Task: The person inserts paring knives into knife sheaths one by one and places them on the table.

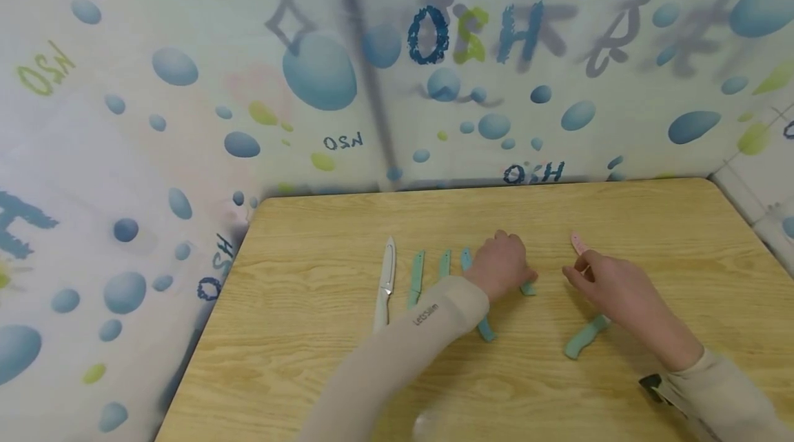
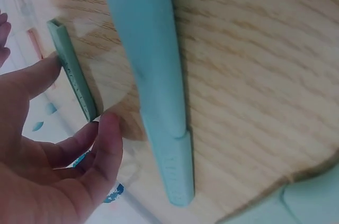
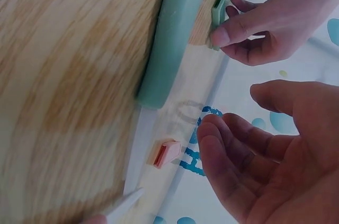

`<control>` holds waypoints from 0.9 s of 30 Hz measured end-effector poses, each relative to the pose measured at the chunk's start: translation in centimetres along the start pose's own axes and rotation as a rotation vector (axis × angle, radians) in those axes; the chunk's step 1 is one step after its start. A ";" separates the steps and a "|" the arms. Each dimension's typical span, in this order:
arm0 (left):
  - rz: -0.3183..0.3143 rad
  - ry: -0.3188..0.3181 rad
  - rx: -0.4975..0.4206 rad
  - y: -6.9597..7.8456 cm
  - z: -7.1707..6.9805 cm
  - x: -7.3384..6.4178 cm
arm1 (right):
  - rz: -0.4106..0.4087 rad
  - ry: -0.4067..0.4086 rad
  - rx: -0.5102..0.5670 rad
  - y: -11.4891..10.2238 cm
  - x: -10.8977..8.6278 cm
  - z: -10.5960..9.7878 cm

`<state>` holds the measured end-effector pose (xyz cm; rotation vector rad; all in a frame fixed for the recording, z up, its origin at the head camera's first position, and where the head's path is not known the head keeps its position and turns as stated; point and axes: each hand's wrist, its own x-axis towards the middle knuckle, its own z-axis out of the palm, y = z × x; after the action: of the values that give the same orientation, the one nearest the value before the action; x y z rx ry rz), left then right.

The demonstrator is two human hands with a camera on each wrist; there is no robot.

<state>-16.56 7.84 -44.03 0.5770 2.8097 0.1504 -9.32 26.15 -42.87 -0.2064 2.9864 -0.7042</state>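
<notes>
My left hand [image 1: 501, 266] pinches a small green knife sheath [image 2: 74, 70] lengthwise between thumb and fingertips. The sheath's open slot shows in the right wrist view. Nearby on the table lies a sheathed blue knife [image 2: 153, 49], partly under my left forearm in the head view. My right hand [image 1: 620, 290] hovers with loosely bent fingers and holds nothing. Below it is a green-handled knife [image 3: 172, 44] with a bare white blade [image 3: 137, 144]. A pink sheath [image 3: 168, 154] lies just beyond the right hand. Another white blade [image 3: 124, 205] shows at the lower edge of the right wrist view.
Left of the left hand, a pale-handled knife [image 1: 386, 283], a green knife [image 1: 417, 280] and another green knife [image 1: 444, 263] lie in a row on the wooden table [image 1: 298, 332]. A patterned curtain [image 1: 322, 69] hangs behind the table's back edge.
</notes>
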 end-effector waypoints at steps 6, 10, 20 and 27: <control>0.023 -0.037 -0.062 -0.4 -0.3 -0.2 | -0.002 -0.001 -0.009 -0.2 0.1 0.1; 0.094 -0.054 -0.051 -0.7 -0.5 -0.3 | -0.002 -0.004 -0.012 -0.3 0.2 0.2; 0.083 -0.083 -0.158 -1.5 -1.2 -0.5 | 0.014 -0.008 -0.029 -0.1 -0.2 0.0; 0.113 -0.017 -0.269 -3.1 -2.0 -1.0 | 0.018 -0.007 -0.081 0.1 -0.9 -0.3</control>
<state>-17.42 4.53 -42.30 0.6671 2.6773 0.5338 -8.49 26.45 -42.62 -0.1850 3.0083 -0.5800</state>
